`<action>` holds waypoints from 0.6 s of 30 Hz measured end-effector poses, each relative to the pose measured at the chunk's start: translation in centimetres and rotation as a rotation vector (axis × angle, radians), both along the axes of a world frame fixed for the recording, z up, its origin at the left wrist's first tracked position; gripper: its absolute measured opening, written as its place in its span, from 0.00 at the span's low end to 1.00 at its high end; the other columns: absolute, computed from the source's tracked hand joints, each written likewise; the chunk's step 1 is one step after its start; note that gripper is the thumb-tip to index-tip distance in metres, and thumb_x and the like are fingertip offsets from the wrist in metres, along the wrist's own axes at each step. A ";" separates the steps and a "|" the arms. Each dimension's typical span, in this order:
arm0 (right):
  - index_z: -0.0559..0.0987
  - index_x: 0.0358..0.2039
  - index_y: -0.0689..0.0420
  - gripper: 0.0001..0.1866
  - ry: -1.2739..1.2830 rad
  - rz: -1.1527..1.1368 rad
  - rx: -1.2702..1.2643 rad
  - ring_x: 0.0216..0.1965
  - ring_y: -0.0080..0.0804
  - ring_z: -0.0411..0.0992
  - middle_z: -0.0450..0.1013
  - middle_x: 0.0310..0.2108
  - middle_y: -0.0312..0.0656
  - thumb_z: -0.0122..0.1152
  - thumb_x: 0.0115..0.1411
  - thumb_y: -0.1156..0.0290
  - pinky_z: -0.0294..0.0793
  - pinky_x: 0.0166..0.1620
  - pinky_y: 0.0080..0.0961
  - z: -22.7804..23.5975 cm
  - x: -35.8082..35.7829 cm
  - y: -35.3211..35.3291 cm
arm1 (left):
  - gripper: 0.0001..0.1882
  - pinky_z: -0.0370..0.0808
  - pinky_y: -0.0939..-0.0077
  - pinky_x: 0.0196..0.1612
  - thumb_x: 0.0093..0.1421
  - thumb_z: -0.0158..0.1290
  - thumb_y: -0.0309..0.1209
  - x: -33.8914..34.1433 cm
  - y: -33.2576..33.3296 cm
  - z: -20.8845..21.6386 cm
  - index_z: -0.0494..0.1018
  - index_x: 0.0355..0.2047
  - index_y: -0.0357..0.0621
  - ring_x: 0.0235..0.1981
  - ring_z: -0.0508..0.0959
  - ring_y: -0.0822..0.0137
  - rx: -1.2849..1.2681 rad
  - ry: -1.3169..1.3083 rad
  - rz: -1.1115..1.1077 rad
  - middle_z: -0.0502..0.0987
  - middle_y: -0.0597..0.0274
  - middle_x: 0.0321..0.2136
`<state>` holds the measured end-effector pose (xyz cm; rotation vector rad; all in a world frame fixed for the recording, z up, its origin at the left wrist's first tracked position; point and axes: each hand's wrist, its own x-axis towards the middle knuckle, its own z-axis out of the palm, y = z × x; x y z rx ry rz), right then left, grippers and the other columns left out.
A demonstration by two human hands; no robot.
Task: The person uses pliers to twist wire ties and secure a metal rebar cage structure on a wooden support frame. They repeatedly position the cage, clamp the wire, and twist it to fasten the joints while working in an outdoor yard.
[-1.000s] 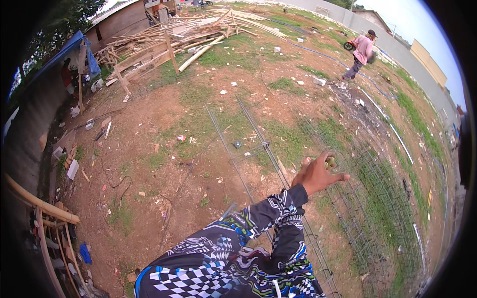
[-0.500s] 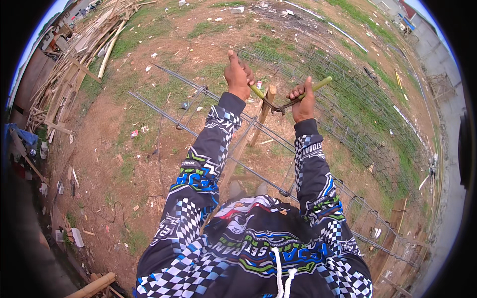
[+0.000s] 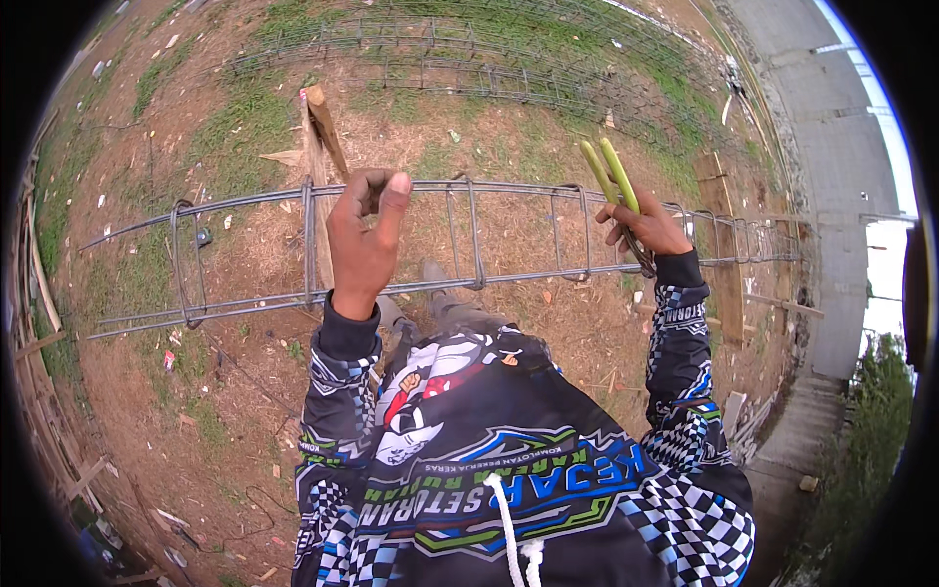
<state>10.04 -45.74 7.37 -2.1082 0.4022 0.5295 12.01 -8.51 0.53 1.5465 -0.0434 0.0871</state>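
Observation:
My right hand (image 3: 648, 227) is wrapped round pincers (image 3: 608, 168) with yellow-green handles; the handles stand close together and point up and away from me, the dark head hanging below the fingers. In front of me a long steel rebar cage (image 3: 528, 277) with square stirrups runs from left to right. My left hand (image 3: 364, 245) is raised over the cage near its left part, beside a stirrup. Its fingers are curled, the index finger bent toward the thumb; anything between them is too small to make out.
A wooden post (image 3: 323, 127) stands at the cage's left part, and a wooden plank (image 3: 722, 254) crosses under its right part. Beyond lie several more rebar cages (image 3: 430, 44) on the grass. A grey concrete wall (image 3: 792, 117) rises on the right.
My view has swung to the right. The pincers, spread between both hands before, are now held by my right hand alone with their handles together. My left hand has let go of its handle.

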 end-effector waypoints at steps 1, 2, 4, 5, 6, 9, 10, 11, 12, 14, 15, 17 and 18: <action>0.70 0.57 0.55 0.22 0.114 0.026 -0.130 0.23 0.25 0.76 0.76 0.32 0.39 0.54 0.63 0.69 0.76 0.21 0.22 0.0 -2.3 -3.5 | 0.16 0.75 0.72 0.38 0.63 0.57 0.40 -1.7 -1.4 -1.7 0.75 0.35 0.36 0.32 0.80 0.67 0.183 0.096 -0.082 0.80 0.57 0.29; 0.70 0.57 0.55 0.22 0.234 -0.012 -0.189 0.23 0.25 0.77 0.77 0.32 0.39 0.54 0.62 0.69 0.76 0.20 0.23 0.9 -5.0 -5.9 | 0.17 0.75 0.69 0.37 0.61 0.57 0.42 -3.2 -2.8 -4.6 0.76 0.34 0.38 0.31 0.80 0.62 0.365 0.079 -0.138 0.80 0.55 0.29; 0.70 0.57 0.55 0.22 0.447 -0.037 -0.326 0.22 0.26 0.77 0.77 0.30 0.38 0.55 0.62 0.70 0.76 0.20 0.24 1.3 -9.5 -10.6 | 0.18 0.74 0.63 0.36 0.60 0.57 0.45 -5.5 -5.1 -7.3 0.76 0.33 0.40 0.31 0.80 0.55 0.644 0.103 -0.227 0.80 0.53 0.29; 0.71 0.57 0.55 0.21 0.536 -0.028 -0.408 0.21 0.26 0.77 0.77 0.29 0.38 0.55 0.62 0.70 0.76 0.20 0.25 1.2 -11.3 -12.5 | 0.18 0.73 0.62 0.35 0.59 0.57 0.46 -6.0 -5.9 -7.6 0.76 0.33 0.41 0.32 0.80 0.53 0.741 0.141 -0.262 0.80 0.53 0.29; 0.71 0.57 0.55 0.21 0.629 -0.013 -0.489 0.21 0.27 0.77 0.77 0.28 0.39 0.54 0.62 0.70 0.76 0.20 0.25 1.0 -12.9 -14.3 | 0.18 0.73 0.60 0.34 0.59 0.57 0.46 -6.6 -6.7 -7.9 0.76 0.33 0.42 0.32 0.79 0.51 0.838 0.178 -0.293 0.80 0.53 0.29; 0.71 0.56 0.56 0.21 0.659 -0.038 -0.402 0.20 0.27 0.77 0.77 0.25 0.39 0.54 0.62 0.72 0.77 0.20 0.25 1.2 -13.7 -15.0 | 0.18 0.72 0.59 0.32 0.60 0.56 0.47 -6.9 -7.6 -9.5 0.76 0.33 0.44 0.30 0.79 0.52 0.872 -0.005 -0.116 0.80 0.56 0.28; 0.71 0.56 0.57 0.20 0.661 -0.015 -0.386 0.20 0.28 0.77 0.78 0.27 0.42 0.53 0.62 0.74 0.77 0.21 0.25 0.4 -13.8 -15.6 | 0.18 0.72 0.60 0.31 0.60 0.56 0.47 -7.0 -7.9 -9.7 0.77 0.32 0.44 0.29 0.79 0.53 0.833 -0.046 -0.080 0.79 0.57 0.26; 0.71 0.55 0.58 0.20 0.664 -0.008 -0.381 0.20 0.29 0.77 0.78 0.28 0.43 0.54 0.61 0.74 0.77 0.21 0.26 -1.0 -13.1 -15.9 | 0.17 0.72 0.61 0.31 0.60 0.57 0.47 -7.0 -7.8 -9.8 0.77 0.32 0.45 0.28 0.79 0.54 0.858 -0.075 -0.090 0.79 0.58 0.25; 0.71 0.55 0.58 0.21 0.666 0.003 -0.378 0.20 0.30 0.77 0.78 0.29 0.44 0.55 0.61 0.74 0.77 0.21 0.26 -2.6 -12.2 -16.2 | 0.17 0.72 0.61 0.30 0.60 0.57 0.47 -7.0 -7.8 -9.8 0.77 0.31 0.45 0.27 0.79 0.54 0.882 -0.103 -0.096 0.79 0.58 0.25; 0.71 0.54 0.59 0.22 0.637 0.109 -0.402 0.22 0.33 0.78 0.78 0.30 0.47 0.57 0.58 0.73 0.77 0.23 0.30 -5.1 -10.3 -16.0 | 0.16 0.72 0.63 0.29 0.59 0.58 0.46 -6.7 -7.8 -10.0 0.77 0.29 0.46 0.26 0.79 0.55 0.916 -0.128 -0.070 0.79 0.59 0.23; 0.72 0.53 0.60 0.22 0.608 0.195 -0.436 0.24 0.36 0.79 0.78 0.31 0.49 0.58 0.57 0.72 0.78 0.25 0.32 -5.8 -9.8 -15.4 | 0.15 0.73 0.64 0.29 0.59 0.59 0.45 -7.5 -7.5 -10.2 0.77 0.29 0.46 0.26 0.80 0.56 0.912 -0.107 -0.060 0.79 0.59 0.23; 0.73 0.50 0.60 0.24 0.409 0.412 -0.540 0.35 0.47 0.79 0.78 0.34 0.54 0.61 0.50 0.69 0.78 0.37 0.41 -8.7 -8.3 -17.6 | 0.14 0.74 0.66 0.30 0.58 0.60 0.43 -6.9 -8.2 -10.1 0.78 0.28 0.45 0.27 0.80 0.57 0.868 -0.108 -0.013 0.80 0.59 0.24; 0.72 0.49 0.59 0.24 0.281 0.525 -0.595 0.41 0.53 0.77 0.77 0.36 0.56 0.60 0.49 0.70 0.76 0.43 0.43 -11.6 -8.4 -19.0 | 0.12 0.74 0.70 0.31 0.59 0.61 0.38 -7.0 -8.5 -9.3 0.78 0.28 0.42 0.26 0.80 0.61 0.799 -0.111 0.016 0.80 0.57 0.23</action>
